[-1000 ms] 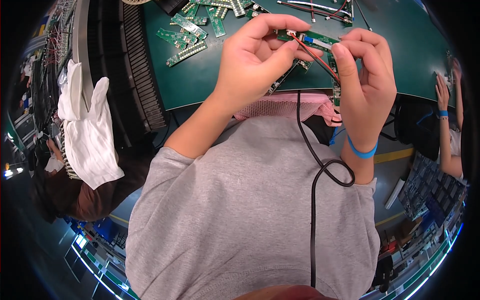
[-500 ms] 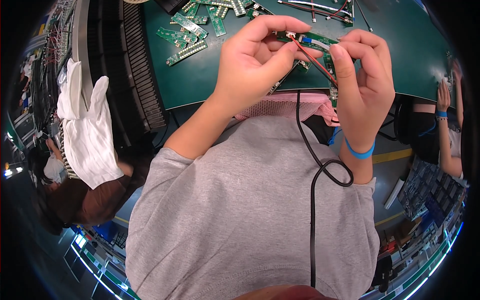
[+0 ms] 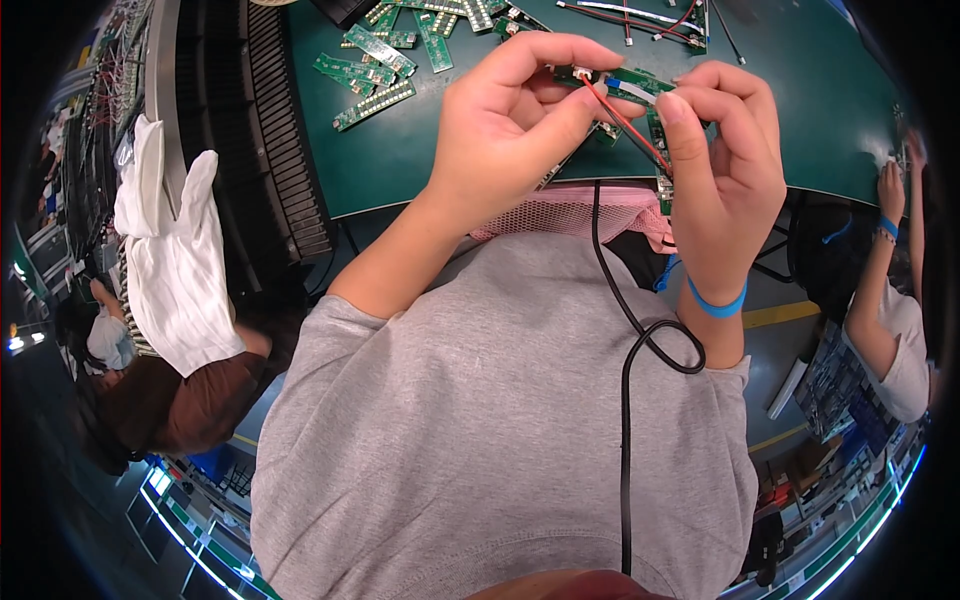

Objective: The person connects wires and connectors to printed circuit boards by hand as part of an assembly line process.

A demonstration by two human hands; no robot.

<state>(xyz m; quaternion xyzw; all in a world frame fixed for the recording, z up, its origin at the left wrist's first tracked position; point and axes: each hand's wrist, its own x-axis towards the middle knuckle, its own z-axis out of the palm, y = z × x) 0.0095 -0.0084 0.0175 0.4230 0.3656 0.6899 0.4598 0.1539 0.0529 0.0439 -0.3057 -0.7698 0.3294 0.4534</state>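
My left hand (image 3: pixel 505 120) and right hand (image 3: pixel 732 165) pinch a green circuit board (image 3: pixel 650 77), with red and black wires (image 3: pixel 627 124), above a green table (image 3: pixel 400 165) scattered with loose boards (image 3: pixel 374 102). At right, a co-worker's arm (image 3: pixel 873 315) reaches in; a pink mesh bag (image 3: pixel 560 212), contents hidden, lies at the near edge.

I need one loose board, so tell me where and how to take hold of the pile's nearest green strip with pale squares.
Take the green strip mid-length by its two long edges, probably best from above on the person's side: it is long and narrow and seems to lie flat, with other boards crowding its far side.
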